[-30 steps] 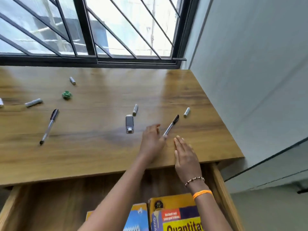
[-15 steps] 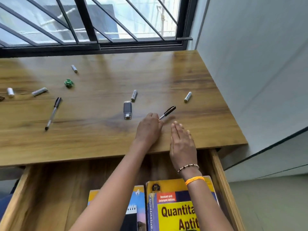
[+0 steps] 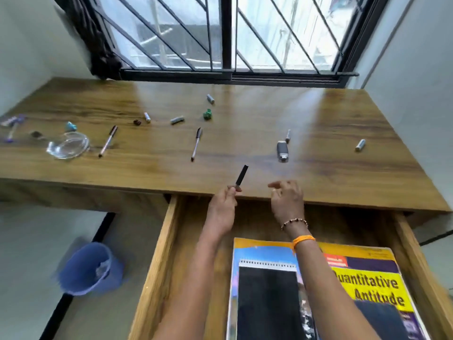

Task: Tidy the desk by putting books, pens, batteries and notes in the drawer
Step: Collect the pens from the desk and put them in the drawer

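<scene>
My left hand (image 3: 224,207) pinches a black-capped pen (image 3: 241,175) above the desk's front edge, cap end pointing up and away. Beside it my right hand (image 3: 286,201) hovers with loosely curled fingers, holding nothing. The open wooden drawer (image 3: 157,271) below holds a yellow book (image 3: 367,280) and a spiral notebook (image 3: 267,298). Two more pens (image 3: 196,144) (image 3: 107,141) lie on the desk (image 3: 245,114). Batteries are scattered there too, among them one at the right (image 3: 360,145), one by the USB stick (image 3: 288,136) and one near the middle (image 3: 177,120).
A grey USB stick (image 3: 282,151) lies right of centre. A glass dish (image 3: 68,144), green (image 3: 207,114) and blue (image 3: 71,126) small items and purple objects (image 3: 12,123) sit to the left. A blue bin (image 3: 92,268) stands on the floor left of the drawer. A barred window (image 3: 228,35) backs the desk.
My left hand picked the pen up off the desk and drew it back toward the drawer. My right hand lifted off the desk. The view swung left, showing more of the desk.
</scene>
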